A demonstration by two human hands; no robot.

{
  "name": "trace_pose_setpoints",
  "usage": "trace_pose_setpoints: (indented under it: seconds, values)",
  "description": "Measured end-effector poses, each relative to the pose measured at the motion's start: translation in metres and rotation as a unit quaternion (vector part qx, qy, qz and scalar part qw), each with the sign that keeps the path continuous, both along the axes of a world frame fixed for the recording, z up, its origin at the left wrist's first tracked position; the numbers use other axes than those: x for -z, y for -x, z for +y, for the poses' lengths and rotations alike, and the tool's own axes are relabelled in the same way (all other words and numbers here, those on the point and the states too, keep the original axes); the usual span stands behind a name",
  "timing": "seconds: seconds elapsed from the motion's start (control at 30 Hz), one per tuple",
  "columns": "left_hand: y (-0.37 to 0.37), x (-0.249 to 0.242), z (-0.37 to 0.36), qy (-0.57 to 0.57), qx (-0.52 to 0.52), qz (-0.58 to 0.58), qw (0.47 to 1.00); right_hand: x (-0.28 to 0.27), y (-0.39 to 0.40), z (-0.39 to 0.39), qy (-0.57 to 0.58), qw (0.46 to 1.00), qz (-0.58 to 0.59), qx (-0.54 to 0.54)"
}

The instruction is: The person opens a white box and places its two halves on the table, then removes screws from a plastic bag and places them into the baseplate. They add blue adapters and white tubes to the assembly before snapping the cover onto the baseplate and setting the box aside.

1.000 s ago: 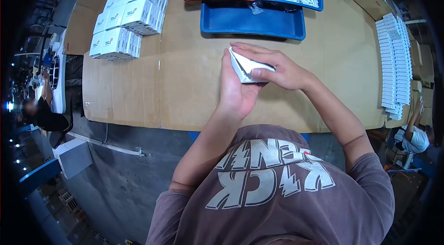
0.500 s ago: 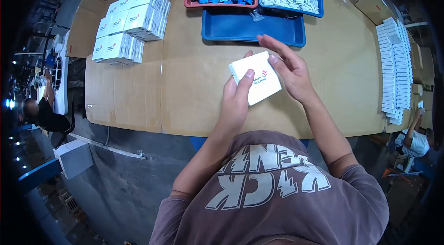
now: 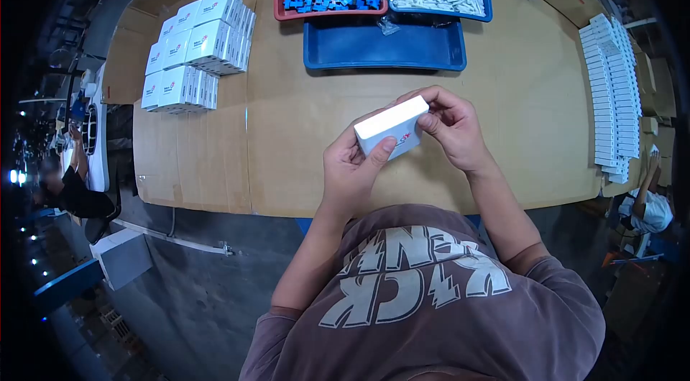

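Note:
A small white box (image 3: 392, 119) with a red and black logo is tilted up between both hands, above the near half of the table. My left hand (image 3: 357, 160) grips its left side, thumb on the printed face. At the right end my right hand (image 3: 454, 128) is closed round the corner, with the thumb on the front and the fingers behind. The box's narrow plain side faces up at me. Whatever lies inside the box is hidden.
On the cardboard-covered table (image 3: 287, 158), stacked white boxes (image 3: 208, 39) stand at left. A red tray (image 3: 327, 16) holds blue pieces, a blue tray (image 3: 438, 14) white sticks; another blue tray (image 3: 384, 61) sits in front. Rows of white boxes (image 3: 611, 93) line the right edge. Two people work farther off.
The box has tipped so its narrow side shows instead of its full face. My right hand has gone from loosely spread fingers to gripping the right end.

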State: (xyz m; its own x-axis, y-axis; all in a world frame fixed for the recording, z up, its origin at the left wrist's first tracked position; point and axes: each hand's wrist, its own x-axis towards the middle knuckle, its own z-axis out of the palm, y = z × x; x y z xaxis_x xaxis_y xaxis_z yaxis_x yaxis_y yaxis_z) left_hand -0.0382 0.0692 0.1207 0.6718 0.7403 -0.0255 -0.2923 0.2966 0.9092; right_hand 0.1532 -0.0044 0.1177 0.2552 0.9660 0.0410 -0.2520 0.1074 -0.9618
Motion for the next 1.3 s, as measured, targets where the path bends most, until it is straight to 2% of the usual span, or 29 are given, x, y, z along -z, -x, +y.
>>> trace_pose_setpoints:
  seconds: [0.03, 0.13, 0.23, 0.3, 0.37, 0.43, 0.47, 0.53, 0.6, 0.77, 0.9, 1.0, 1.17, 1.3]
  values:
    - [0.001, -0.001, 0.0, -0.006, -0.003, 0.005, 1.0, -0.002, 0.001, 0.0, -0.015, 1.0, -0.006, -0.005]
    - [0.0, 0.004, 0.001, -0.008, -0.024, 0.007, 1.0, 0.001, 0.001, 0.0, 0.053, 0.998, 0.028, 0.01]
    - [-0.001, 0.016, 0.0, 0.029, -0.081, -0.033, 0.996, -0.005, 0.022, 0.012, 0.003, 0.996, 0.073, 0.057]
    - [-0.007, 0.014, -0.001, 0.069, -0.142, -0.091, 0.983, 0.006, 0.016, 0.008, 0.038, 0.999, 0.021, 0.002]
    - [-0.002, 0.024, 0.003, 0.047, -0.121, -0.054, 0.99, 0.012, 0.017, 0.006, 0.035, 0.999, 0.001, -0.014]
    - [0.0, 0.029, 0.006, 0.044, -0.105, 0.002, 0.993, 0.008, 0.012, 0.003, 0.046, 0.998, 0.049, 0.004]
    - [0.0, 0.029, 0.007, 0.024, -0.131, 0.011, 0.991, 0.006, 0.01, 0.001, 0.052, 0.996, 0.074, 0.014]
    - [-0.006, 0.013, 0.011, -0.015, -0.181, 0.028, 0.983, 0.004, 0.005, 0.006, 0.0, 0.998, 0.029, 0.05]
    - [-0.003, 0.01, 0.013, -0.038, -0.153, 0.027, 0.987, -0.006, 0.007, 0.009, -0.029, 0.996, 0.006, 0.081]
    - [0.002, 0.001, 0.011, -0.105, -0.01, 0.026, 0.994, -0.01, 0.009, -0.002, 0.01, 0.999, -0.01, 0.034]
    - [-0.002, -0.009, 0.008, 0.006, -0.047, 0.017, 0.999, -0.012, 0.01, -0.009, 0.01, 0.999, 0.03, 0.007]
    - [0.001, -0.006, 0.01, -0.087, -0.031, 0.001, 0.996, -0.014, 0.005, -0.011, -0.005, 1.0, 0.011, -0.004]
    - [0.002, -0.006, 0.012, -0.102, -0.017, -0.012, 0.995, -0.017, 0.003, -0.014, -0.038, 0.998, -0.056, -0.003]
    - [0.005, -0.004, 0.011, -0.117, -0.017, -0.024, 0.993, -0.019, 0.003, -0.014, -0.047, 0.997, -0.058, -0.004]
